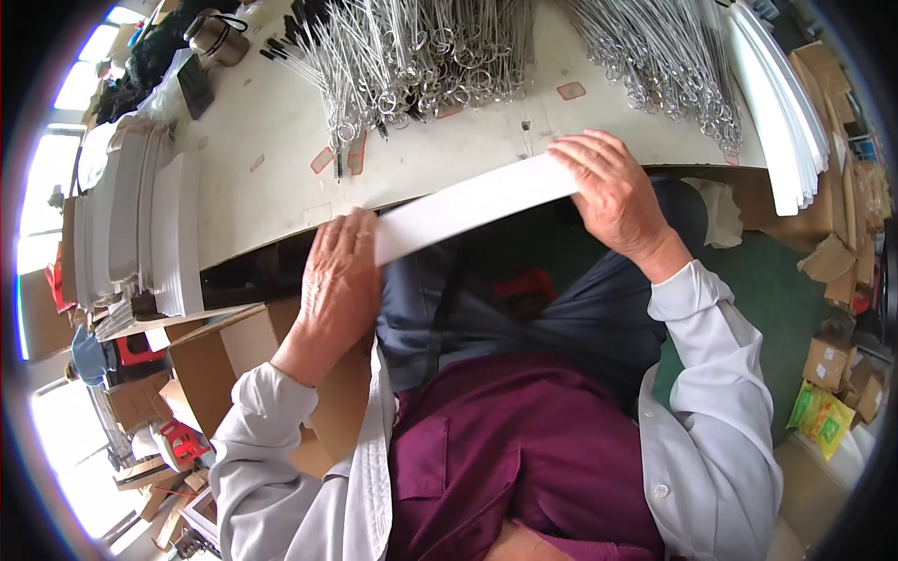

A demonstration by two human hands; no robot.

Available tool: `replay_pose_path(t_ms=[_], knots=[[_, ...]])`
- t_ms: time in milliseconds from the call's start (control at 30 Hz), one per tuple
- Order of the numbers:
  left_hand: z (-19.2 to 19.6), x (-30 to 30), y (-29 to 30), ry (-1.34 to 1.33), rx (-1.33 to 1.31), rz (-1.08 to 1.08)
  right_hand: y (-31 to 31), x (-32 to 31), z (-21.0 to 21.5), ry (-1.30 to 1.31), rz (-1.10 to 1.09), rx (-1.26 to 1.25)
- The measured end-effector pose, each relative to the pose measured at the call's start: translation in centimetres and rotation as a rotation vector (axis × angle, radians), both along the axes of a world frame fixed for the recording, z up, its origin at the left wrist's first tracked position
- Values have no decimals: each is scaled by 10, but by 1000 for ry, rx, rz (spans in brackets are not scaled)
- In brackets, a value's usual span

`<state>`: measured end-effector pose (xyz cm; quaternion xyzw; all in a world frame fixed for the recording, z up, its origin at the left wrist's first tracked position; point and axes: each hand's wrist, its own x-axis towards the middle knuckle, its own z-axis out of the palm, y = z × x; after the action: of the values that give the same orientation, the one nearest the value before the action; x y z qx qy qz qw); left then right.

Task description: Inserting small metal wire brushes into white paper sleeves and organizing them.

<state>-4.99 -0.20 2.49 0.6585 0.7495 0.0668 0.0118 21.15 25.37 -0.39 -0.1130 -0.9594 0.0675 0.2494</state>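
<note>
A long, narrow, flat white carton [479, 206] spans the space between my hands, just off the table's front edge and above my lap. Its left end is in my left hand [339, 271], which is slightly blurred, with the fingers closed over it. My right hand [613, 192] grips the other end, tilted a little higher, fingers on top and thumb below. Beyond them on the white table [253, 201] lies a large pile of thin wire brushes [421, 65] with looped ends. A second bundle of looped wires [664, 70] lies further right.
Flat white cartons [781, 112] lie stacked at the table's right edge, and more white cartons [173, 229] stand at the left. A metal flask [217, 37] is at the far left. An open cardboard box [229, 374] sits below, left of my legs. Red-edged labels [571, 91] dot the tabletop.
</note>
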Motion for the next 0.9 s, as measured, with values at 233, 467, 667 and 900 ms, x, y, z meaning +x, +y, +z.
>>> replay_pose_path(t_ms=[233, 467, 667, 900], knots=[[10, 36, 47, -547, -120, -102, -57, -43, 13, 91, 225, -117], [-5, 46, 47, -558, -41, 74, -73, -18, -3, 302, -98, -305], [-24, 60, 37, -542, 22, 98, -98, -22, -29, 345, -84, -571], [-31, 64, 36, -619, -43, 96, -110, -19, -39, 280, -152, -1303]])
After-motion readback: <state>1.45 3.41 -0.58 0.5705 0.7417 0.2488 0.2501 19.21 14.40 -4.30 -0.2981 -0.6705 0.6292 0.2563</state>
